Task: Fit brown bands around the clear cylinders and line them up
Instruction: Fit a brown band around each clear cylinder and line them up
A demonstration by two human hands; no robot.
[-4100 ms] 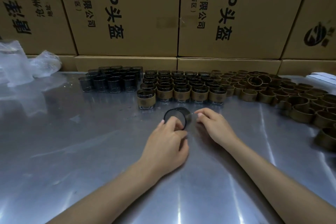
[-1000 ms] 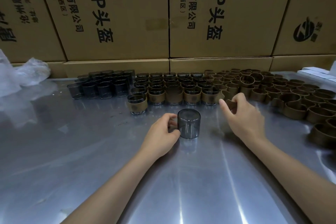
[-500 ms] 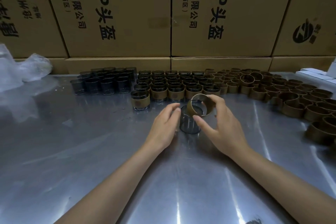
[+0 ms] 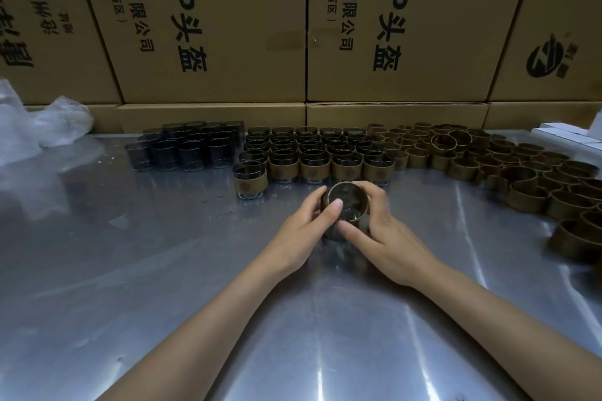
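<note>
A clear dark-tinted cylinder [image 4: 335, 233] stands on the metal table [image 4: 163, 270] in front of me with a brown band [image 4: 347, 187] around its top. My left hand [image 4: 303, 228] and my right hand [image 4: 384, 231] grip the band and cylinder from either side, thumbs on the near face. Behind them stand rows of banded cylinders [image 4: 312, 159], with one banded cylinder [image 4: 250, 180] alone at the front left. Bare cylinders [image 4: 185, 148] are grouped at the back left. Loose brown bands [image 4: 488, 159] lie heaped to the right.
Large cardboard boxes [image 4: 293, 26] form a wall along the table's back edge. Crumpled clear plastic bags [image 4: 42, 127] lie at the far left. White boxes [image 4: 573, 137] sit at the far right edge.
My right hand fetched a brown band from the pile on the right and brought it over the standing cylinder. Both hands have now closed around it and the band sits on the cylinder's top.
</note>
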